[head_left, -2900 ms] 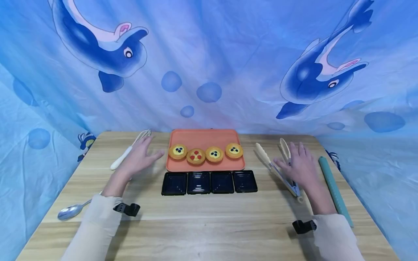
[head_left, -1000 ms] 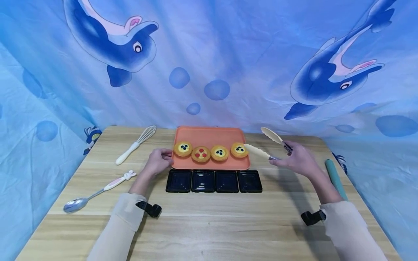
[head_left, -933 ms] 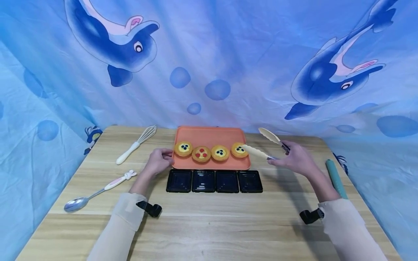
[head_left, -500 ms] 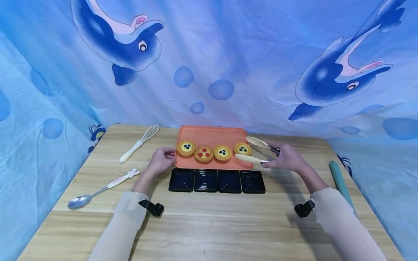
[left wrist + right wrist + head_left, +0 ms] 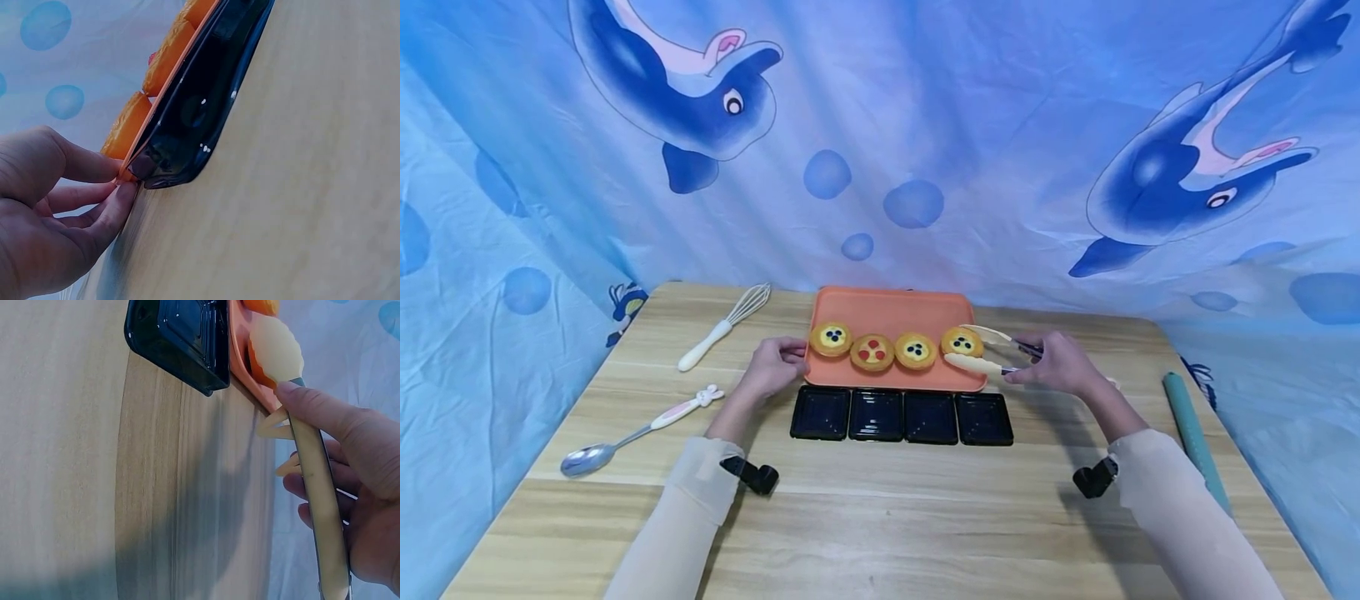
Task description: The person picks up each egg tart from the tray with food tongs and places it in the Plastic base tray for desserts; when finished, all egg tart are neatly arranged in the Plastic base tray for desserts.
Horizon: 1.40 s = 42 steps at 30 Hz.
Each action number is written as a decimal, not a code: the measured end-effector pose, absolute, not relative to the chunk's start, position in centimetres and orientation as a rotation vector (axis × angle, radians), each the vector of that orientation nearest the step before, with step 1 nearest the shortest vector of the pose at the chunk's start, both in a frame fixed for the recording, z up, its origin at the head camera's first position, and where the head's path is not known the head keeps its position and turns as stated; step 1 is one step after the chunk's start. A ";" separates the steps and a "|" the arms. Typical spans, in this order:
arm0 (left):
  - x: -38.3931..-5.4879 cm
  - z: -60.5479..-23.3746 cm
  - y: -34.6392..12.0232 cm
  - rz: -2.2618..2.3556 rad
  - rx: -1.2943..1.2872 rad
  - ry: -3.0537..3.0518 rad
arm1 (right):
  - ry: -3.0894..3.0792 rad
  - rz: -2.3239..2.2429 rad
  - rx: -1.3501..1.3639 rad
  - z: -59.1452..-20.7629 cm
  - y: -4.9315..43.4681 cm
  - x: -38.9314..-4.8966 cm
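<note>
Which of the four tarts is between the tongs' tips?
The rightmost tart on the orange tray; the tongs straddle only that one, front and back.

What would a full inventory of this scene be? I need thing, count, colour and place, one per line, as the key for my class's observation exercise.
table: 1, light wood, under everything
cloth: 1, blue with dolphins, behind table
tray: 1, orange, far middle
dark-topped tarts: 3, golden, on tray
red-topped tart: 1, golden, on tray, second from left
dishes: 4, black, row in front of tray
whisk: 1, white, far left
spoon: 1, silver with white-and-pink handle, left
tongs: 1, cream and metal, tips by rightmost tart
rod: 1, green, right side
wrist devices: 2, black, at wrists
sleeves: 2, off-white, on arms
left grip: 1, bare, at tray's left edge
right grip: 1, bare, holding tongs
</note>
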<state>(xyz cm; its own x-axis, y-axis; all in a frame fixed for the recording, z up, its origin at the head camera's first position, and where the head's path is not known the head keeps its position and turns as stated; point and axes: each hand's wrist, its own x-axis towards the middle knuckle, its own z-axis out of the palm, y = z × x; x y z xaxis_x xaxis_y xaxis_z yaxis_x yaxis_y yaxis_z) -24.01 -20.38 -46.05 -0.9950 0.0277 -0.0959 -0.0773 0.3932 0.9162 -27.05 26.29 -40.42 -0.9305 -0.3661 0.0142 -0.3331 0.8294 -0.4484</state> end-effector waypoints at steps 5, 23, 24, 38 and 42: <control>-24.0 -46.1 -20.4 1.692 -0.035 2.539 | 2.927 -0.736 -0.585 -40.4 26.5 -27.1; -24.2 -46.2 -20.3 1.706 -0.026 2.528 | 2.938 -0.781 -0.651 -37.8 27.6 -25.6; -24.1 -46.3 -20.4 1.703 -0.029 2.530 | 2.939 -0.778 -0.663 -37.5 27.7 -25.3; -23.9 -46.3 -20.5 1.694 -0.036 2.538 | 2.938 -0.732 -0.749 -35.6 29.9 -21.0; -24.0 -46.2 -20.5 1.696 -0.027 2.538 | 2.948 -0.732 -0.764 -36.1 30.4 -19.8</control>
